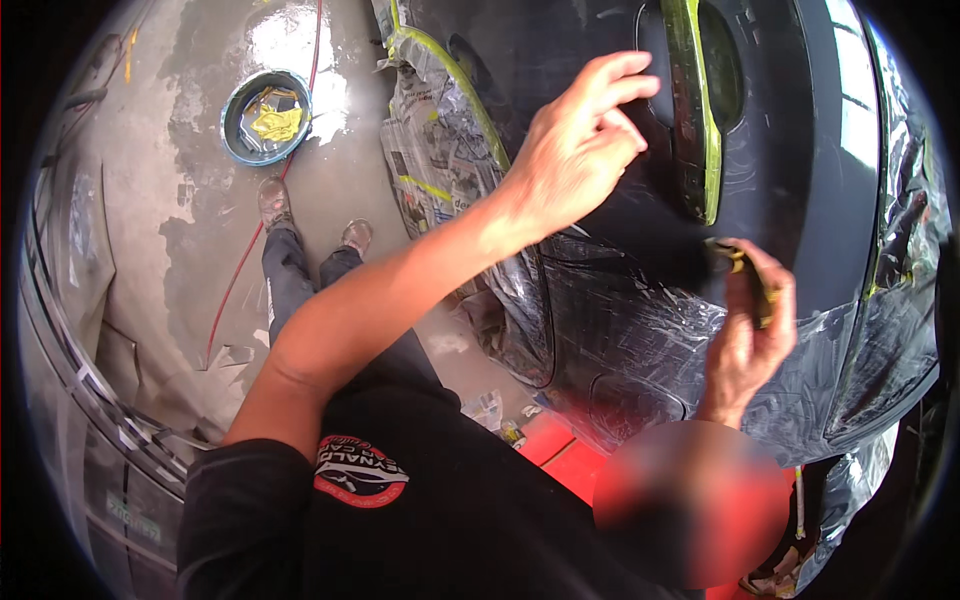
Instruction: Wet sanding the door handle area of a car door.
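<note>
My left hand [585,145] is raised over a dark car panel [620,230], its fingers loosely bent and apart, with nothing in them. Just right of its fingertips, the door handle [695,150] carries strips of yellow-green masking tape. Below the handle, my right hand [755,335] grips a dark pad with yellow marks [750,275], somewhat blurred by motion. Whether the pad touches the panel I cannot tell. Whitish streaks and smears cover the panel's lower part around this hand, while the area by the handle looks darker and smoother. A blurred patch hides most of my right forearm.
Newspaper and plastic masking [435,140], edged with yellow tape, covers the car's left side. On the concrete floor stands a blue bucket [228,125] with a yellow cloth [277,123] inside. A red hose [238,270] runs past my feet. Something red [565,455] lies below the panel.
</note>
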Demonstrator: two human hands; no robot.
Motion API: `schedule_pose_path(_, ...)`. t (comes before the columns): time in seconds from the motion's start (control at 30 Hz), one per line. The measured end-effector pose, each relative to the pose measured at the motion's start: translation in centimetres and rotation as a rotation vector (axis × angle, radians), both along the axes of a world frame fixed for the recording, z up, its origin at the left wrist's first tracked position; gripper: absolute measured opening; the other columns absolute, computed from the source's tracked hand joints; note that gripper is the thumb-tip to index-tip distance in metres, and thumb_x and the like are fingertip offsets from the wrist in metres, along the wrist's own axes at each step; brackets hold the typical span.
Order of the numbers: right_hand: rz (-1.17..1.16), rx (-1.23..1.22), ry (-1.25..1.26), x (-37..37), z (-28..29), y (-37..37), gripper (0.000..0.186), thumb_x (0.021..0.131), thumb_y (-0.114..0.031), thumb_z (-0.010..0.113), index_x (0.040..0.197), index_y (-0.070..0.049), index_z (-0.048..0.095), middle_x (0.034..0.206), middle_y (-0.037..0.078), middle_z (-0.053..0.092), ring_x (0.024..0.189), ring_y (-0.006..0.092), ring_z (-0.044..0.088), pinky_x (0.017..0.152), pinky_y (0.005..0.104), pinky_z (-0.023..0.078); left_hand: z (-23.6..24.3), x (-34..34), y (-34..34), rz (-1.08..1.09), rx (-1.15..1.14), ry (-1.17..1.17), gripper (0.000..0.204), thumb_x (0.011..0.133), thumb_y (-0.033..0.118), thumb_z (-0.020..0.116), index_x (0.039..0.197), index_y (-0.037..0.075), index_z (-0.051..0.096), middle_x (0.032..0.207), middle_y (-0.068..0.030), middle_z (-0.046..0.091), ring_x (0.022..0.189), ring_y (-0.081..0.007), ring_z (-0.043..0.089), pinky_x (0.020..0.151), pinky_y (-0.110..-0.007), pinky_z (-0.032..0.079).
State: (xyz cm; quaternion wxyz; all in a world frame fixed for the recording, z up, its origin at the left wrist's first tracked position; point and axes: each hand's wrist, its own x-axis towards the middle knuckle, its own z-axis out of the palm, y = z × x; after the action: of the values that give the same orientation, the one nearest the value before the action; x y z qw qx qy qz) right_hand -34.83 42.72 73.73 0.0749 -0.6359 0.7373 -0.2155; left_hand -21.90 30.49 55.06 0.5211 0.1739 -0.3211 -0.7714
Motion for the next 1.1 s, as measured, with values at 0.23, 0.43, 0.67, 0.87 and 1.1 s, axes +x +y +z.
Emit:
schedule_pose_path(0.23,0.168,0.011,0.681,0.0,2.5,-11.3,0.019,0.101,-0.009,0.077,0.119,-0.006,0.076,0.105,0.014,0.075,0.091,0.0298,0.075,0.084,0.0383,0.058,-0.1,-1.5,-3.4,-0.308,0.173,0.388,0.06,0.098,0.004,0.06,0.156,-0.002,0.049,0.137,-0.0182,0.07,0.084,-0.0149,0.073,0.069,-0.027,0.055)
schedule_pose_path(0.43,0.193,0.247,0.793,0.4,2.3,-16.4,0.021,0.094,-0.02,0.083,0.104,-0.005,0.072,0.104,0.015,0.075,0.094,0.0393,0.075,0.08,0.0455,0.058,-0.9,-1.9,-4.4,-0.493,0.297,0.52,0.051,0.098,0.009,0.062,0.147,-0.002,0.057,0.13,-0.0131,0.072,0.071,-0.0136,0.066,0.06,-0.029,0.048)
schedule_pose_path(0.67,0.17,0.407,1.042,1.0,2.0,-17.1,0.019,0.094,-0.013,0.079,0.101,-0.004,0.064,0.102,0.014,0.072,0.098,0.0406,0.074,0.082,0.0499,0.059,-2.3,-3.0,-5.4,-0.538,0.331,0.59,0.057,0.093,0.008,0.058,0.147,-0.009,0.055,0.139,-0.0246,0.069,0.064,-0.0152,0.058,0.059,-0.031,0.044)
schedule_pose_path(0.87,0.025,0.08,0.941,-0.7,-0.4,-9.5,0.049,0.081,0.002,0.079,0.128,-0.01,0.072,0.115,0.01,0.076,0.105,0.0338,0.071,0.091,0.0453,0.056,-2.9,-3.1,-5.8,-0.539,0.36,0.613,0.056,0.095,0.007,0.054,0.148,-0.01,0.056,0.142,-0.0271,0.068,0.066,-0.0177,0.063,0.063,-0.033,0.052)
schedule_pose_path(1.1,-0.068,0.014,1.051,-0.8,-4.0,-6.3,0.034,0.082,-0.009,0.084,0.115,-0.015,0.077,0.104,0.003,0.073,0.108,0.0298,0.064,0.101,0.0462,0.042,-3.2,-3.2,-5.9,-0.533,0.336,0.557,0.054,0.096,0.008,0.055,0.146,-0.01,0.057,0.14,-0.027,0.07,0.067,-0.0194,0.065,0.063,-0.033,0.054)
